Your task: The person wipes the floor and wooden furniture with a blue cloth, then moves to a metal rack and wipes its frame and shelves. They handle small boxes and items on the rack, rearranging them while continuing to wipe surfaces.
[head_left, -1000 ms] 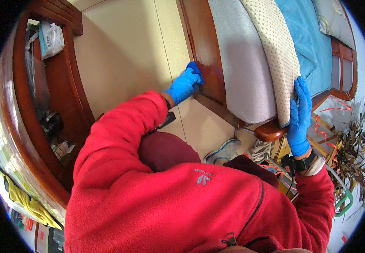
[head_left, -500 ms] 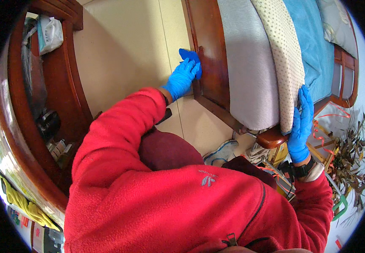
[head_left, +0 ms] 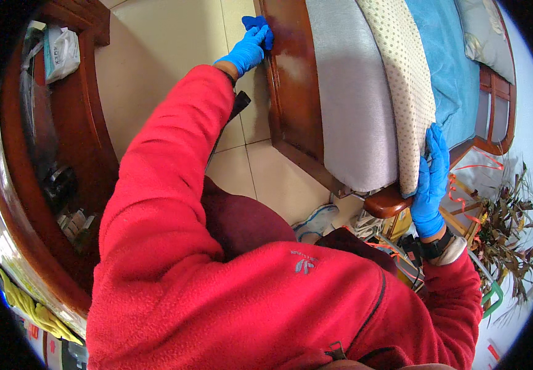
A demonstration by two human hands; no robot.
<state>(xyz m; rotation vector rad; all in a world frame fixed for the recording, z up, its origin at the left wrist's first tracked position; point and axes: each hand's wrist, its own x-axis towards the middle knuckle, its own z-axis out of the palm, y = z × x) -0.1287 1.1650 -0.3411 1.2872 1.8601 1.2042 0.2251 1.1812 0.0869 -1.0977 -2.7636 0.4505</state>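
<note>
My left hand (head_left: 246, 50), in a blue glove, presses a small blue cloth (head_left: 260, 26) against the polished side board of a dark wooden bed frame (head_left: 291, 92). The arm in its red fleece sleeve is stretched far forward. My right hand (head_left: 431, 182), also gloved in blue, grips the near corner of a cream dotted mattress pad (head_left: 402, 80) where it hangs over the grey mattress (head_left: 349, 105). A rounded wooden bed corner (head_left: 386, 203) sits just below that hand.
A blue sheet (head_left: 448, 68) and a grey pillow (head_left: 488, 31) lie on the bed. Beige floor tiles (head_left: 155, 68) run between the bed and a dark wooden cabinet (head_left: 44, 142) on the left. Dried plants, cords and clutter (head_left: 500, 228) crowd the right.
My left hand has slid the blue cloth farther along the bed's side board, away from me. My right hand has stayed on the pad's corner.
</note>
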